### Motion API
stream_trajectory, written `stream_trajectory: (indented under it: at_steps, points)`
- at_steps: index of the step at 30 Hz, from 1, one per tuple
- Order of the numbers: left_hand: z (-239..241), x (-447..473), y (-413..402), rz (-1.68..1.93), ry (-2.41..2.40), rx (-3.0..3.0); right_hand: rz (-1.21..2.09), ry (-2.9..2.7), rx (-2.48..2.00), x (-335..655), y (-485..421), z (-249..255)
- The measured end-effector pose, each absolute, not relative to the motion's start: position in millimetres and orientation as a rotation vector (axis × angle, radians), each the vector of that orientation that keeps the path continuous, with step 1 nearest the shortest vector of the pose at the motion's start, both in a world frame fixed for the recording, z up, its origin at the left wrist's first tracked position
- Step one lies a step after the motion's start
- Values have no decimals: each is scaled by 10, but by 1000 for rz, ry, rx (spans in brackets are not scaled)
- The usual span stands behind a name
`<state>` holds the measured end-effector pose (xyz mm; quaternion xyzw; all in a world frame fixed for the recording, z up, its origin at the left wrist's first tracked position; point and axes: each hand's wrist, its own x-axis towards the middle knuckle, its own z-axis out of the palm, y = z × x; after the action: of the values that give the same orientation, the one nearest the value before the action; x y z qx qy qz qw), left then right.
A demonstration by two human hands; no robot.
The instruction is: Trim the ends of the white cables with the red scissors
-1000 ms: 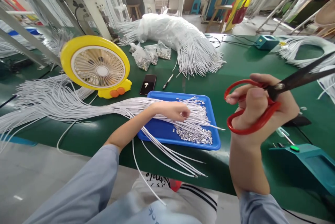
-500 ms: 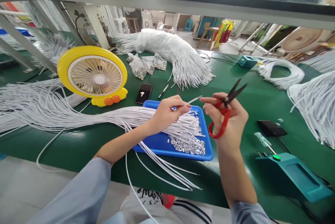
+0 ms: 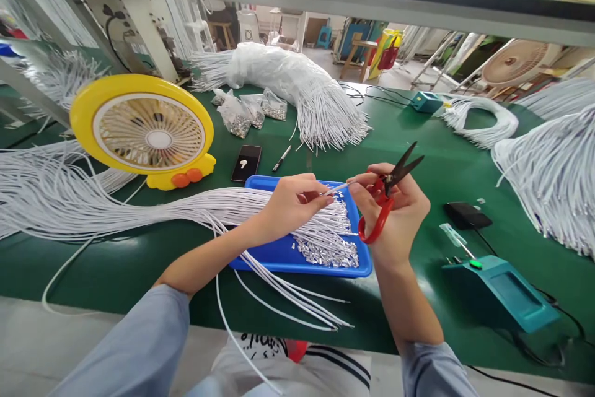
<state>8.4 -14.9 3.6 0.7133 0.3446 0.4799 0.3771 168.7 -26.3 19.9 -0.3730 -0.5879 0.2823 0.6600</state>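
While the left hand (image 3: 290,202) pinches the free end of a thin white cord (image 3: 335,187) between thumb and fingertips, closed tight on it, the right hand (image 3: 400,217) is wrapped around a pair of red-handled scissors with short black blades (image 3: 388,183); its fingers are curled through and about the red loop, and the blades stand slightly apart with nothing between them.

That cord end is lifted clear of the rest and sits over the far right corner of the shallow blue plastic tray (image 3: 279,251); its tip reaches the right hand's forefinger and thumb and seems to touch them, though I cannot tell whether they grip it.

By the look of it the cord is light, soft and limp along its length; only the short stub past the pinch holds itself straight, so a hold close to the tip is what keeps it steady. Its sheath looks smooth and could slide between loose fingers.

Its long axis runs nearly level from left to right, rising a little, tip pointing to the person's right; behind the left hand it drops into the wide sheaf of matching white cords (image 3: 139,205), which trails off leftward over the green table (image 3: 418,137).

The scissors lie on a diagonal, blades aimed up and away to the right, loop down toward the wrist.

A heap of small silvery metal sleeves (image 3: 325,253) lies in the tray's near right corner, just below both hands.
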Motion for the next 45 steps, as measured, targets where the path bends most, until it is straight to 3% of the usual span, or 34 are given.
stream_trajectory:
  at_steps: [7,23,34,45]
  points:
    - [15,121,-188,1386,668,1660,678,-1349,-837,1600,-289,147]
    - [-20,155,-294,1642,735,1879,583,-1360,-831,1494,-411,145]
    - [130,69,-336,1447,714,1616,607,-1511,-908,1650,-316,202]
    - [78,85,-315,1497,648,1630,647,-1443,-802,1668,-302,204]
